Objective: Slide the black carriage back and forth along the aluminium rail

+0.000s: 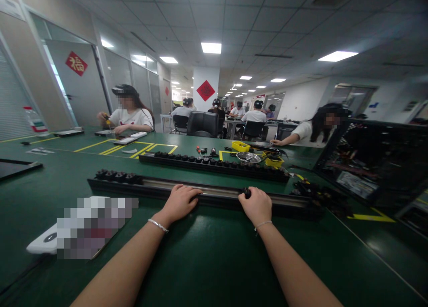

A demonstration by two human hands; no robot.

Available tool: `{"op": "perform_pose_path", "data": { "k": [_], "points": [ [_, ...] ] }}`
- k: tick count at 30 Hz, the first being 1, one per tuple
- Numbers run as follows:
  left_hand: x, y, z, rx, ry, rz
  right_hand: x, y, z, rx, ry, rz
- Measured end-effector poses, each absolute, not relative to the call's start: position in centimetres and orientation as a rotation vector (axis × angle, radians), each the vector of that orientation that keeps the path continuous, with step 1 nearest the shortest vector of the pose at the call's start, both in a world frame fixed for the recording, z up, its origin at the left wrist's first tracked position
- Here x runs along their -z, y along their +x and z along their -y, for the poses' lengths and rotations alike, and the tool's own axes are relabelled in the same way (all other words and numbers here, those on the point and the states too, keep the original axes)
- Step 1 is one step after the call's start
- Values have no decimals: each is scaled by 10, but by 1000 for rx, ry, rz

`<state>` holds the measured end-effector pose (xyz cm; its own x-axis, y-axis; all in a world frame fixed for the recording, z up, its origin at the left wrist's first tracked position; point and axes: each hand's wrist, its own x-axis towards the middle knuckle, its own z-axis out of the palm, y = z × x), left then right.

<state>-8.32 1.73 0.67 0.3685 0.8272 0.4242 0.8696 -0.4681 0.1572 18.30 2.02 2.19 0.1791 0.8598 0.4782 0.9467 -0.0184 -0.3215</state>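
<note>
Across the green table in front of me lies a long black rail (214, 195) with a pale channel along its top. My left hand (179, 205) grips the rail near its middle, fingers over the top and thumb at the front side. Farther right, my right hand (258, 205) pinches a small black round part (246, 192) right at the channel. Several black knob-like parts (119, 176) sit in a row at the rail's left end. Behind it runs a second black rail (214, 165), lined with similar parts along its length.
A white device (45, 242), partly blurred out, lies at the left. Behind the rails are a yellow bin (240, 147) and a metal dish (248, 157). Dark loose parts (321, 197) and a large black panel (364, 159) stand at the right. Co-workers sit across the table.
</note>
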Motion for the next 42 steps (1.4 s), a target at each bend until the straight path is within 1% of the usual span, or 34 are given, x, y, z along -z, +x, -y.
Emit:
{"op": "perform_pose_path", "data": {
  "k": [4,9,24,42],
  "points": [
    [-7,-83,-18,702,-2523,1559,-21,182,-18,247,-1889,1652],
    [-7,-83,-17,708,-2522,1564,-24,186,-18,172,-1904,1713],
    [-7,-83,-17,688,-2519,1571,-24,188,-20,239,-1929,1697],
    [-8,-82,-17,689,-2518,1580,-25,189,-20,172,-1942,1693]
  ]
}}
